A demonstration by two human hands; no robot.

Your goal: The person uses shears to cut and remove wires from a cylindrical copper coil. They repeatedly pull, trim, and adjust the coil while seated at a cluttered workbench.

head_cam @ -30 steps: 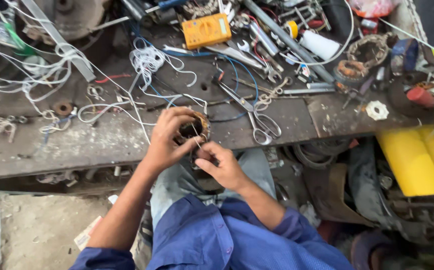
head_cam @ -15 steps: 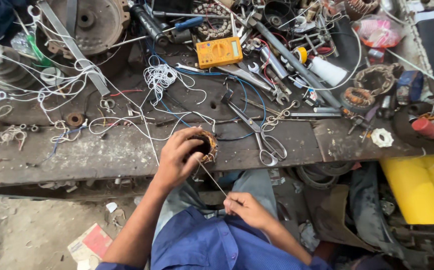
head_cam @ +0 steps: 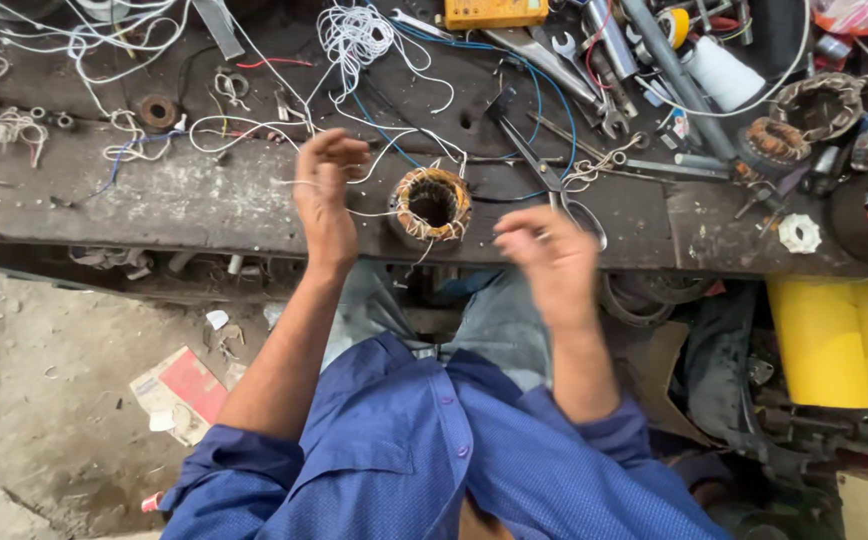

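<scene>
A small motor stator (head_cam: 432,203) with copper windings sits on the front edge of the dirty workbench (head_cam: 154,200), its bore facing up. My left hand (head_cam: 326,190) is raised just left of it, fingers pinched on a thin white thread (head_cam: 369,212) that runs to the stator. My right hand (head_cam: 549,255) hovers to the right of the stator, over the bench edge. It is blurred with its fingers curled, and I cannot tell whether it holds anything. Neither hand touches the stator itself.
Scissors (head_cam: 554,190) lie right of the stator. Behind are a white wire bundle (head_cam: 354,35), a yellow meter (head_cam: 494,12), wrenches (head_cam: 579,60), a white bottle (head_cam: 722,75) and other wound stators (head_cam: 819,105). A yellow container (head_cam: 834,340) stands lower right.
My left hand let go of the stator and rose to its left with the thread. My right hand came up from my lap to the bench edge. The stator now stands free.
</scene>
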